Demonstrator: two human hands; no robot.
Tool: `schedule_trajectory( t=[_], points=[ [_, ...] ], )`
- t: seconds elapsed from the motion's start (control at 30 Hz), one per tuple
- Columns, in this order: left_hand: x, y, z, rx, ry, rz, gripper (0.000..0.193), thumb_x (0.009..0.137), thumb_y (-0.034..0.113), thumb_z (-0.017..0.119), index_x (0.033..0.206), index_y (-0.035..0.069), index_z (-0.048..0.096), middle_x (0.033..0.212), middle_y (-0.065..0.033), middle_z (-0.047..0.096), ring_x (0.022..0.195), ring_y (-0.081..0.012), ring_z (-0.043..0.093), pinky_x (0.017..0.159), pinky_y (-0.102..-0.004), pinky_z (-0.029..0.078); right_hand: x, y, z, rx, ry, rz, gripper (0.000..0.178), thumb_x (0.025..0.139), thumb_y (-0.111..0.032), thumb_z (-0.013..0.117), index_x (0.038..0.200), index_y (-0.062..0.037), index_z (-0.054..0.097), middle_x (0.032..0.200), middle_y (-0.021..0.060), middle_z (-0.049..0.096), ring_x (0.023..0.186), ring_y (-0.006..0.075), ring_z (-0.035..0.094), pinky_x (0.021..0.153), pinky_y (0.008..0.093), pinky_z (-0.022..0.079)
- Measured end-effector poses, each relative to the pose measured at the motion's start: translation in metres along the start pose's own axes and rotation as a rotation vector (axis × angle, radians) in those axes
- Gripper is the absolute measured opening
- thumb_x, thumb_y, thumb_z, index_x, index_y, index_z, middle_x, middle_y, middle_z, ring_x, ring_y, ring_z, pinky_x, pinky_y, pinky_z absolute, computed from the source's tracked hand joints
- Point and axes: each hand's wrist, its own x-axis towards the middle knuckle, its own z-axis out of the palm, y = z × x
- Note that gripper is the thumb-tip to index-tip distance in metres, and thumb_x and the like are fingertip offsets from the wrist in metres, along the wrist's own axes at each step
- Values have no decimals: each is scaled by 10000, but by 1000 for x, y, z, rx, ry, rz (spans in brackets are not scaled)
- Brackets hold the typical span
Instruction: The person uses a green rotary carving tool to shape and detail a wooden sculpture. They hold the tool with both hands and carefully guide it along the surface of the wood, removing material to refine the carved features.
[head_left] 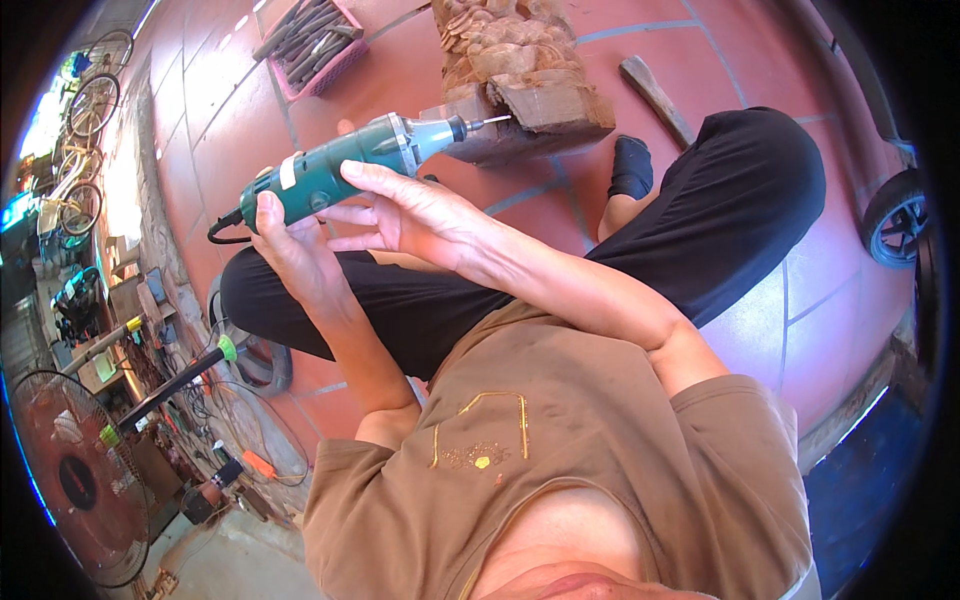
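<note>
A green die grinder (335,165) with a silver nose and a thin metal bit (490,121) is held above my lap, its nose pointing right. My left hand (295,250) is closed on its rear end by the black cord, thumb along the side. My right hand (410,212) grips the body's middle, thumb pressed on the casing; some of its fingers stretch out below the tool toward my left hand. Beyond stands a carved wooden block (520,70), with rough ornament on its upper part. The bit's tip overlaps the block's near end; whether it touches, I cannot tell.
A pink basket (318,80) full of chisel-like tools sits at the far left. A wooden stick (656,100) lies right of the block, near my foot. At left are a standing fan (75,480), cords and bicycles (95,105). A black wheel (895,218) stands at right.
</note>
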Motion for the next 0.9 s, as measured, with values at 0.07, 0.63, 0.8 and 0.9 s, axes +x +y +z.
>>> schedule_trajectory(
  t=[0.07, 0.63, 0.8, 0.9],
  points=[
    [0, -2, 4, -24, -31, 0, 462, 898, 307, 587, 1183, -49, 512, 1104, -192, 616, 1038, -257, 599, 942, -376, 457, -5, -5, 0, 2, -18, 1, 411, 853, -244, 723, 1204, -102, 563, 1231, 66, 590, 1198, 233, 523, 941, 474, 491],
    [8, -18, 17, 40, -90, -54, 447, 866, 278, 605, 1153, -52, 513, 1106, -242, 615, 1038, -287, 605, 956, -396, 453, -7, -19, -27, 54, -57, 28, 493, 878, -290, 690, 1301, -141, 486, 1336, 85, 516, 1294, 292, 450, 1018, 543, 419],
    [8, -24, 17, 50, -95, -63, 472, 860, 291, 613, 1164, -53, 505, 1099, -237, 617, 1037, -284, 605, 953, -398, 454, -8, -19, -31, 75, -32, 18, 496, 875, -291, 693, 1295, -127, 489, 1320, 94, 526, 1290, 295, 452, 1036, 553, 398],
    [7, -22, 23, 68, -77, -68, 484, 858, 295, 616, 1170, -57, 501, 1095, -233, 618, 1030, -283, 608, 945, -394, 460, -7, -20, -33, 89, -32, 17, 496, 874, -294, 694, 1292, -123, 489, 1320, 96, 526, 1285, 295, 456, 1045, 559, 386]
  ],
)
